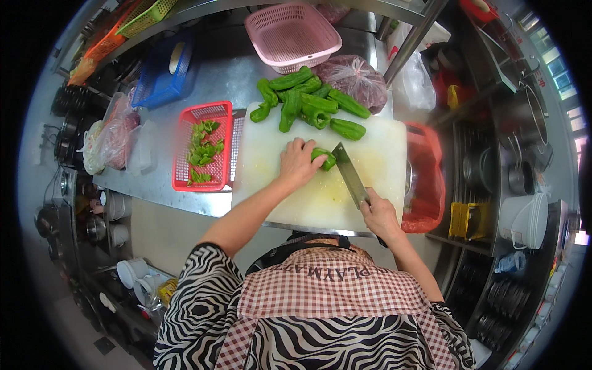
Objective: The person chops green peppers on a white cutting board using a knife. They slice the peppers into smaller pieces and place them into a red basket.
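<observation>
My left hand (297,165) grips a green pepper (327,159) against a white cutting board (273,199); the fingers hide part of it. With my right hand (380,213) I hold a cleaver (350,175) by its handle. Its blade slants across the board, the tip end close to the pepper's right side. A heap of whole green peppers (319,102) lies along the board's far edge, some reaching past it. To the left, a red plastic basket (177,152) holds cut green pepper pieces (203,150).
Behind the peppers stand a pink basket (291,34) and a tied plastic bag of dark reddish food (354,81). A red-lined bin (428,180) adjoins the board's right side. A steel shelf post (411,44) rises at the back right. Further left are a blue basket (159,78) and bagged food (118,138).
</observation>
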Demonstrator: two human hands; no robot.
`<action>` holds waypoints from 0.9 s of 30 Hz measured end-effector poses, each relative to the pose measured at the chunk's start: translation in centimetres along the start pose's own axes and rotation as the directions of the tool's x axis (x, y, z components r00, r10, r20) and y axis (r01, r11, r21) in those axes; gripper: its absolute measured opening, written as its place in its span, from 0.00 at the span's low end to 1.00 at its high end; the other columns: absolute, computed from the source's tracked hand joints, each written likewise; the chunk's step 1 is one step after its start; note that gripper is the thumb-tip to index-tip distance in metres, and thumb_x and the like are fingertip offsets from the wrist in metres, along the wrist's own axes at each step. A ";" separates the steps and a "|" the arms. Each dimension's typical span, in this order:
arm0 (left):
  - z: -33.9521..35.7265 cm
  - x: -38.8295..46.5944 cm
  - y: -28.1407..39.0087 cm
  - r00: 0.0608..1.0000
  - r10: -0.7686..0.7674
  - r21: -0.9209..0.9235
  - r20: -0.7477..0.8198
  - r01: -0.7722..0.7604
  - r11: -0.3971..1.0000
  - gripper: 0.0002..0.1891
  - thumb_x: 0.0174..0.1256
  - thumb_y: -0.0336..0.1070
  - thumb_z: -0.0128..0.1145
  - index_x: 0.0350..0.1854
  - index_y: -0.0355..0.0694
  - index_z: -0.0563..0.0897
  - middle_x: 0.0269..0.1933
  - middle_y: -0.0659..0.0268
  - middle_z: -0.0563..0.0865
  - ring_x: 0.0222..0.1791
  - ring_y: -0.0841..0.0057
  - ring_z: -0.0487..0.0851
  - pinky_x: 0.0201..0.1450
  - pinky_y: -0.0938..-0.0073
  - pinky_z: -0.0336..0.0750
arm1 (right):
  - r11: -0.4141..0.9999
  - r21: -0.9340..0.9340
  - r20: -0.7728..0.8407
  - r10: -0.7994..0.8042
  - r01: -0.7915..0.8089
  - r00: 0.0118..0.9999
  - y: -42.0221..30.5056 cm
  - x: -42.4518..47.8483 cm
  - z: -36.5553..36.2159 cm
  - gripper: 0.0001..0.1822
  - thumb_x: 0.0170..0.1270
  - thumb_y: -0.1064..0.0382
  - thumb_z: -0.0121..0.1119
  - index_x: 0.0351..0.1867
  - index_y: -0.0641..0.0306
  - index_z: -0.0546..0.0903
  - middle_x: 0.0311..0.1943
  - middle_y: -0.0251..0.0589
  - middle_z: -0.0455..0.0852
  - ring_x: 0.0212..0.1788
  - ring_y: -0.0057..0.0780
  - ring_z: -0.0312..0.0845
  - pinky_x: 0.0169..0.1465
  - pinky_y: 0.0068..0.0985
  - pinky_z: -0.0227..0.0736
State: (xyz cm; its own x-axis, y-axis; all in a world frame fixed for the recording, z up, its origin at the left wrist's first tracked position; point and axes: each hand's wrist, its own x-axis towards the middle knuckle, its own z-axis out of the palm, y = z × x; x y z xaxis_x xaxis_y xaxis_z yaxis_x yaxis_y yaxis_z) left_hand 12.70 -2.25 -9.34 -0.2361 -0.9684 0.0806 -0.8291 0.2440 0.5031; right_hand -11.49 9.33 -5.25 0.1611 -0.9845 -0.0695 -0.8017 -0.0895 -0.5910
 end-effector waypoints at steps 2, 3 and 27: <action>0.9 -2.2 -2.2 0.985 0.032 -0.118 -0.170 -0.053 0.992 0.22 0.65 0.46 0.62 0.56 0.39 0.78 0.52 0.55 0.78 0.54 0.56 0.74 0.56 0.56 0.71 | 1.000 -0.016 0.042 0.011 -0.010 0.999 -1.7 0.9 -0.4 0.13 0.66 0.63 0.53 0.51 0.62 0.73 0.20 0.57 0.81 0.25 0.58 0.80 0.33 0.51 0.73; 0.4 -3.0 -2.6 0.966 0.045 -0.175 -0.253 -0.092 0.980 0.20 0.65 0.43 0.62 0.55 0.38 0.78 0.53 0.55 0.78 0.54 0.56 0.75 0.57 0.57 0.72 | 0.999 -0.026 0.060 0.022 -0.020 0.998 -2.4 1.2 -0.8 0.14 0.66 0.64 0.53 0.51 0.62 0.72 0.21 0.58 0.81 0.26 0.61 0.79 0.34 0.53 0.72; 0.5 -6.1 -4.1 0.945 0.052 -0.445 -0.324 -0.201 0.873 0.14 0.55 0.27 0.69 0.42 0.35 0.80 0.48 0.56 0.80 0.47 0.60 0.82 0.49 0.68 0.78 | 0.980 -0.157 0.270 -0.077 0.122 0.960 -6.2 5.7 -1.5 0.13 0.65 0.65 0.49 0.50 0.62 0.68 0.21 0.59 0.82 0.27 0.62 0.80 0.35 0.55 0.73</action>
State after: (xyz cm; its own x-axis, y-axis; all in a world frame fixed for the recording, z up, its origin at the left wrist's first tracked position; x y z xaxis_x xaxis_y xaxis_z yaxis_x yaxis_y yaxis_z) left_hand 17.29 2.72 -12.33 -0.1019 -0.9189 0.3810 -0.4510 0.3841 0.8056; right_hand -6.42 4.06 -0.80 0.3715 -0.8973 -0.2383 -0.8563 -0.2320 -0.4615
